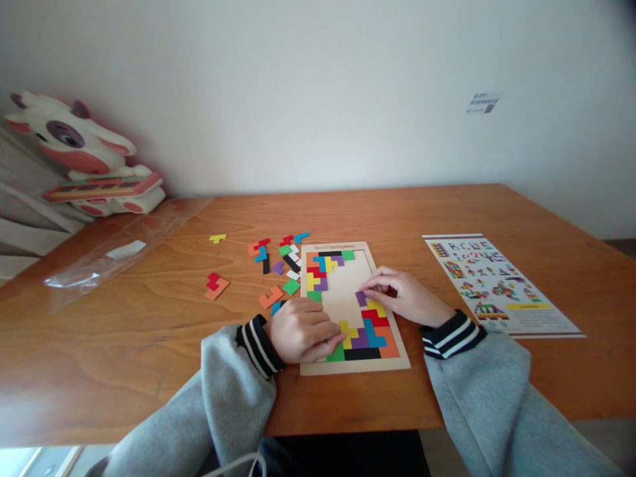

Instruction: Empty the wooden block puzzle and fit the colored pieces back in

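Observation:
A wooden puzzle board [348, 291] with a pale frame lies in front of me, partly filled with coloured block pieces along its edges. My right hand [397, 291] reaches over the board's right side, thumb and forefinger pinched on a purple puzzle piece [361, 299]. That piece sits beside a yellow piece [376, 308], above a red one [373, 318]. Over the lower left of the board, my left hand [305, 331] is closed, its fingertips by another yellow piece [345, 328]. What its curled fingers hold, if anything, is hidden.
Several loose pieces, among them a green one [291, 287] and an orange one [271, 297], lie left of the board. A printed pattern sheet [497, 285] is at the right. A clear plastic bag [124, 252] and a cow-shaped toy keyboard [104, 189] are at the left.

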`<state>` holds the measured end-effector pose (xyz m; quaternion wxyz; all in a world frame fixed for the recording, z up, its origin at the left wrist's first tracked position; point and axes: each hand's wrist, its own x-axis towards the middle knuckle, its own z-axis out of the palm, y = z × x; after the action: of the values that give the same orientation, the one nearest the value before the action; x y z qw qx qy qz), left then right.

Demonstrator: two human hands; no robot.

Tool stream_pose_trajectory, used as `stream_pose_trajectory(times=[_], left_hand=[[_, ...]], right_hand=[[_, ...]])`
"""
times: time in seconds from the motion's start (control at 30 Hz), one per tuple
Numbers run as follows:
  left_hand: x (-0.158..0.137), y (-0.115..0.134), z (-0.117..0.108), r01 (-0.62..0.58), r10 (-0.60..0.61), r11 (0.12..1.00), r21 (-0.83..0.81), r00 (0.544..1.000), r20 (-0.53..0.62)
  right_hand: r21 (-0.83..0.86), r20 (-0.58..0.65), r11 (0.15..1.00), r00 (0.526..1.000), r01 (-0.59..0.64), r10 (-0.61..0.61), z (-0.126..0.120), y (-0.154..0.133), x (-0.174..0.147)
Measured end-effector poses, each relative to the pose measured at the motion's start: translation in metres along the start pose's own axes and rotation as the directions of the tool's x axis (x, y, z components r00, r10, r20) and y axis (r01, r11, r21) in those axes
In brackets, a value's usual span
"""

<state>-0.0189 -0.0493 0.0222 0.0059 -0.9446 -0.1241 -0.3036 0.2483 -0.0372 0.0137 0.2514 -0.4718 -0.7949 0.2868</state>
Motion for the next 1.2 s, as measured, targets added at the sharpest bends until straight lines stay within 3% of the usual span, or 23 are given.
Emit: stream_pose_trajectory(times=[0.17, 0.37, 0.67, 1.0, 1.07, 1.2], left_hand=[[0.001, 0.0, -0.001, 0.003, -0.003, 1.0, -0.003, 1.0, -0.003], [0.0, 0.0, -0.002, -0.002, 0.002, 1.0, 0.016, 1.0, 0.011], [0.0, -0.001, -0.003, -0.031, 0.031, 1.0, -0.004, 0.999, -0.03], [0.0, -0.004, -0.008, -0.068, 0.069, 0.995, 0.076, 0.998, -0.01], [-0.005, -0.016, -0.016, -0.028, 0.032, 0.989, 0.143, 0.999, -0.023], [-0.029, -0.052, -0.039, 0.216, -0.219, 0.937, 0.275, 0.975, -0.019]], right_hand=[[-0.02, 0.001, 0.999, 1.0, 0.032, -0.032, 0.0, 0.0, -0.002], [-0.023, -0.012, 1.0, 1.0, -0.018, 0.018, 0.0, 0.001, -0.001], [-0.135, -0.144, 0.987, 0.987, -0.086, 0.067, 0.014, -0.006, 0.002], [-0.113, -0.102, 0.989, 0.992, -0.09, 0.078, 0.01, -0.006, 0.001], [-0.087, -0.115, 0.99, 0.989, -0.107, 0.097, 0.01, -0.006, 0.002], [-0.046, -0.167, 0.991, 0.979, -0.129, 0.12, 0.009, -0.007, 0.003]])
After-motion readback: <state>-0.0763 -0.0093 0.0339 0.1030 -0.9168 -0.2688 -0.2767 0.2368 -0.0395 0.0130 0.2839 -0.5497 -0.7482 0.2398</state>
